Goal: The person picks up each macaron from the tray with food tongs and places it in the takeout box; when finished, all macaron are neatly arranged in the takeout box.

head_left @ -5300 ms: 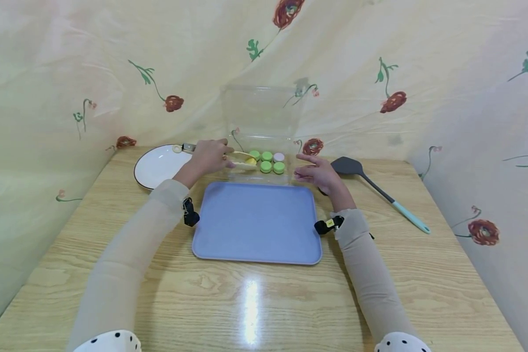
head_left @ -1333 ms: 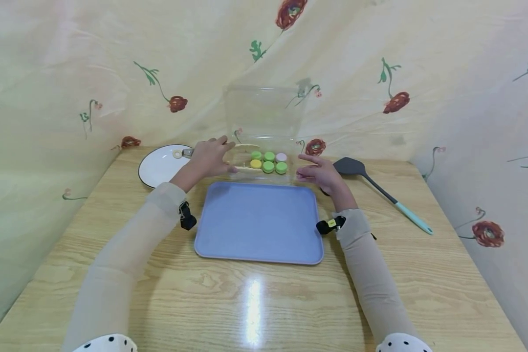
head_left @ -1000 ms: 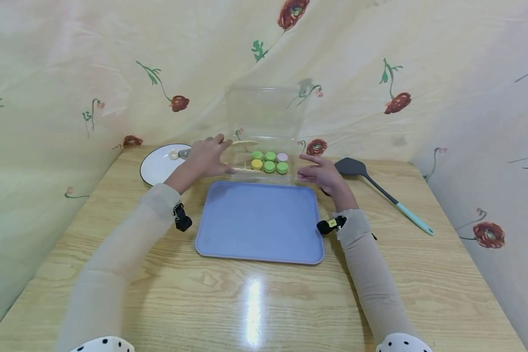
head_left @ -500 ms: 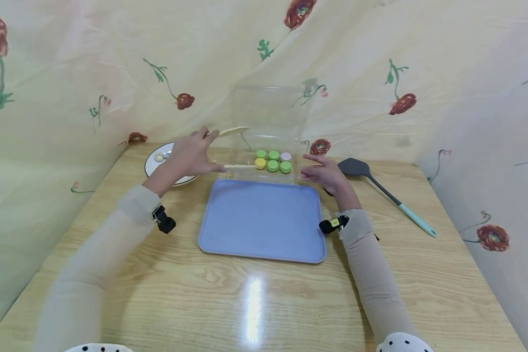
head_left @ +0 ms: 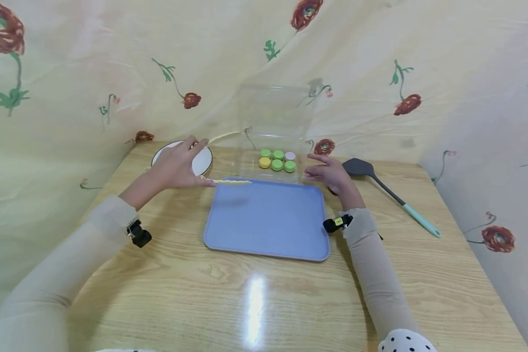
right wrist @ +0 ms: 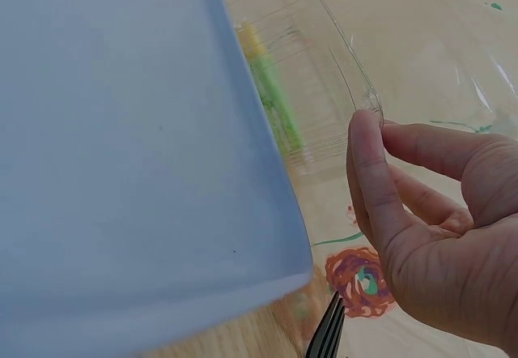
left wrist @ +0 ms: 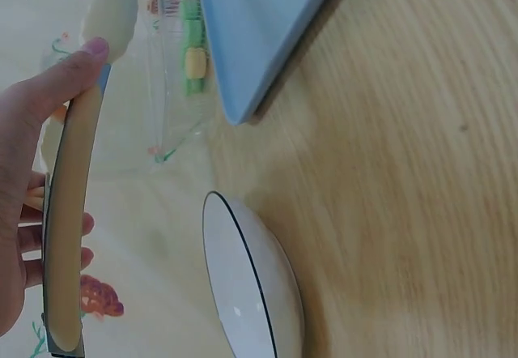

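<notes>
My left hand (head_left: 171, 164) holds a pair of tongs (left wrist: 73, 196) with cream-coloured arms. The tongs' tips are spread apart with nothing between them, above the left end of the blue tray (head_left: 268, 220). A clear plastic box (head_left: 246, 171) stands open behind the tray, its lid raised at the back. Inside it sit a yellow macaron (head_left: 264, 162), a pale pink macaron (head_left: 290, 156) and several green macarons (head_left: 277, 165) in two rows. In the right wrist view, my right hand (right wrist: 437, 212) pinches the box's rim between thumb and fingers.
At the back left is a white dish (head_left: 202, 161) with a dark rim, partly behind the left hand. A dark turner (head_left: 358, 167) with a light-blue handle lies at the right. Black fork-like tines (right wrist: 326, 334) show beside the tray. Patterned cloth hangs behind the table.
The left hand has drawn the tongs out of the box leftward and nearer me, their tips now wider apart. The yellow macaron sits in the box. My right hand stays at the rim.
</notes>
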A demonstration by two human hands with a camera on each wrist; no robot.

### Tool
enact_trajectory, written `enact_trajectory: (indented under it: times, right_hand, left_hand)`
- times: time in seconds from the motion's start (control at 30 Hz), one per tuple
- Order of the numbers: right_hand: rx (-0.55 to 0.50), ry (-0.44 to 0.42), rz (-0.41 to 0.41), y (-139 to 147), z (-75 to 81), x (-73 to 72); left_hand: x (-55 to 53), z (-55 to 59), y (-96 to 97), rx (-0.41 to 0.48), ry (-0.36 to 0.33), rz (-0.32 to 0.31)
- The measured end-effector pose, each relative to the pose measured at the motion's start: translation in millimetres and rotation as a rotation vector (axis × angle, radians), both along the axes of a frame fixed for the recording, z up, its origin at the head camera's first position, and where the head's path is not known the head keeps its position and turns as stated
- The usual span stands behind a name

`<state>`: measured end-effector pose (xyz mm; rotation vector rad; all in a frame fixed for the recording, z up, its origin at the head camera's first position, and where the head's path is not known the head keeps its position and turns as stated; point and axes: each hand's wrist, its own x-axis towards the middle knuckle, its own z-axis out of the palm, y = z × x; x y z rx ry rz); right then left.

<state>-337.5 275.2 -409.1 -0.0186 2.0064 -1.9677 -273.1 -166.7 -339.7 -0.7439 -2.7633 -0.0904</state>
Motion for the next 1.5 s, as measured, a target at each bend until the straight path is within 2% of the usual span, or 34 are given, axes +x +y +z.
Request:
enact_trajectory:
  times: [0.17,0.5,0.73,0.93,1.13,1.33,1.5]
  right_hand:
    - [0.007,-0.001,0.018,1,2.0,0.6]
    - [0.017,-0.008,0.008,0,2.3,0.6]
    - [0.019,0.002,0.006,3,1.0,0.1]
    - [-0.009,0.005,0.004,3,0.1,-1.0]
    - [-0.003,0.004,0.010,0,-0.6,-1.0]
    - [0.000,0.017,0.015,1,0.0,-1.1]
    - [-0.020,0.004,0.011,2,0.1,-1.9]
  left_hand:
    - [10.7,-4.7,-10.7,0.029,0.037,-0.010]
    - [31.2,-20.4,-39.3,0.051,0.014,-0.003]
    - [43.5,-35.2,-57.2,0.024,-0.019,-0.038]
    - [53.1,-49.4,-72.4,-0.007,-0.092,-0.057]
    - [60.4,-59.2,-82.3,0.014,-0.176,-0.066]
    - [60.8,-64.6,-91.9,0.031,-0.212,-0.072]
    - [60.0,-65.0,-100.8,0.021,-0.254,-0.050]
